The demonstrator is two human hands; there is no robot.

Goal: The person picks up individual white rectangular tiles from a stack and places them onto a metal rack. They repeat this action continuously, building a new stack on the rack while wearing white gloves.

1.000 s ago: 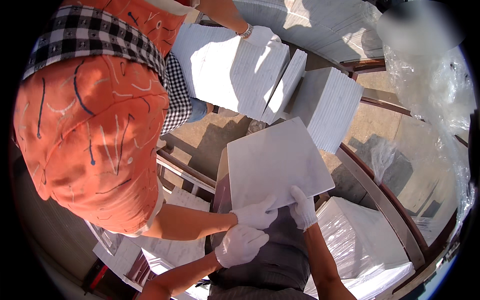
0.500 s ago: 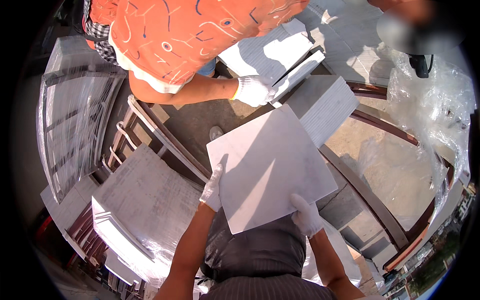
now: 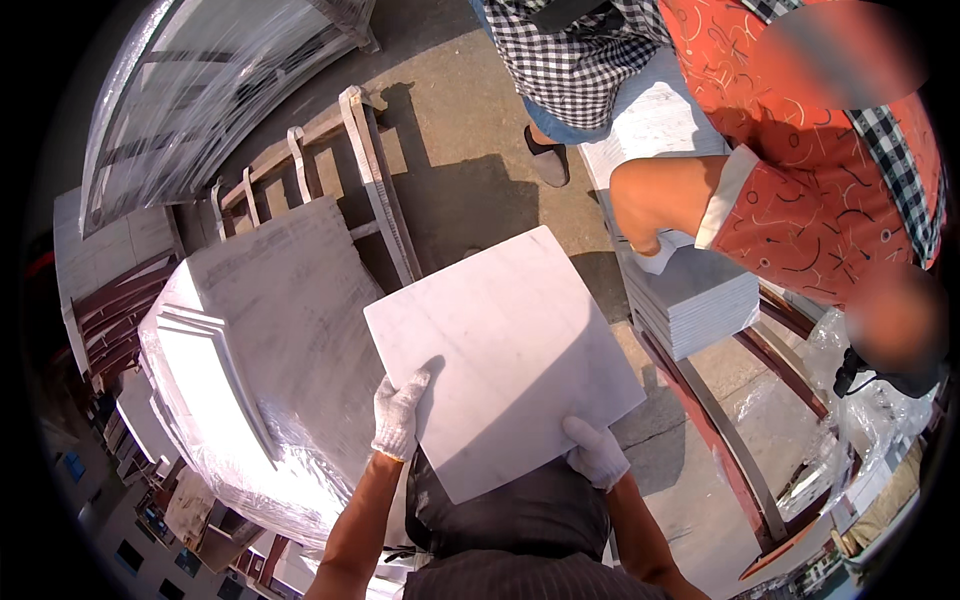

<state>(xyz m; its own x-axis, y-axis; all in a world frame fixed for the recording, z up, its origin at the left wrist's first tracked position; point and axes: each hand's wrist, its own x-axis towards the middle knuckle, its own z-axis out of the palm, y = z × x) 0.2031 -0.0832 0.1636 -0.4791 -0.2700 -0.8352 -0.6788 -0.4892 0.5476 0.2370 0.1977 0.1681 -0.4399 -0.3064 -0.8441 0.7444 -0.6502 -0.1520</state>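
Head view, slab (image 3: 505, 345): pale and square, off any support but the two hands, before the dark trousers (image 3: 510, 520); one corner toward the body, right part shaded.
Left hand (image 3: 398, 415): gloved, midway along the near left edge; pinching the slab, thumb on top, other fingers hidden beneath; cannot tell whether spread or together.
Right hand (image 3: 597, 455): gloved, midway along the near right edge; pinching likewise, thumb on top, rest out of sight.
Stack (image 3: 690, 310): beyond the slab's right corner, under the reaching arm of a co-worker (image 3: 780, 190).
Pile (image 3: 290, 310): film-wrapped, to the left.
Step in hand: apparently carrying the slab.
Next move: likely calls for firm, even grip, corners clear of pile and co-worker.
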